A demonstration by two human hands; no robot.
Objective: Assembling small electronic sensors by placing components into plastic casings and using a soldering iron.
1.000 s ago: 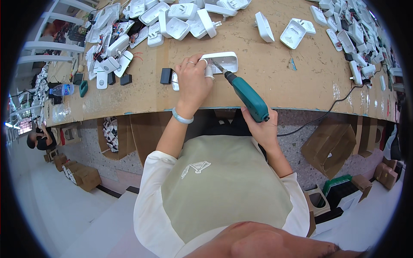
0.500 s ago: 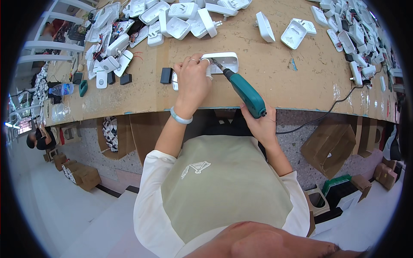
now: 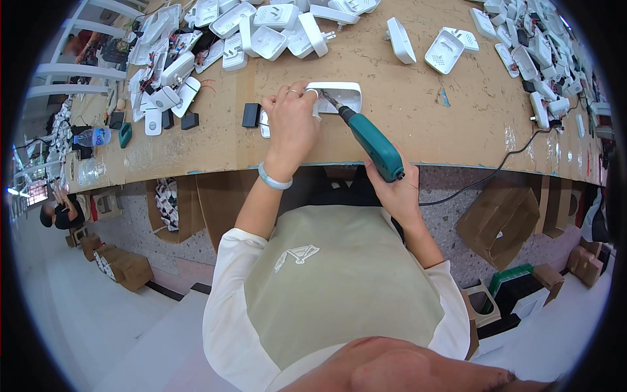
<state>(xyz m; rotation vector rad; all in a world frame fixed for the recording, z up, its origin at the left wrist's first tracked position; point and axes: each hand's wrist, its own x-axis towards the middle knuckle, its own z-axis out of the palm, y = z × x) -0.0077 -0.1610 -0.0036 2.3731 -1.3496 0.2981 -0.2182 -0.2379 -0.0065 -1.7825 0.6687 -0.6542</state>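
Observation:
A white, shallow plastic casing lies open side up on the cardboard-covered table. My left hand grips its left end, fingers closed, thumb side hidden behind the hand. In my right hand is a teal corded electric screwdriver, slanted up and to the left. Its thin metal tip reaches inside the casing near the left fingertips; exactly what it touches is too small to tell. Just left of my left hand sit a small black block and a white piece, partly covered by the hand.
White plug casings are heaped at the back left, with wired parts beside them. Another pile stands at the far right. Loose casings lie behind the work. A black cord crosses the right edge. A plastic bottle lies left.
Both hands, the screwdriver and the casing stay nearly where they were. The whole view has shifted only very slightly.

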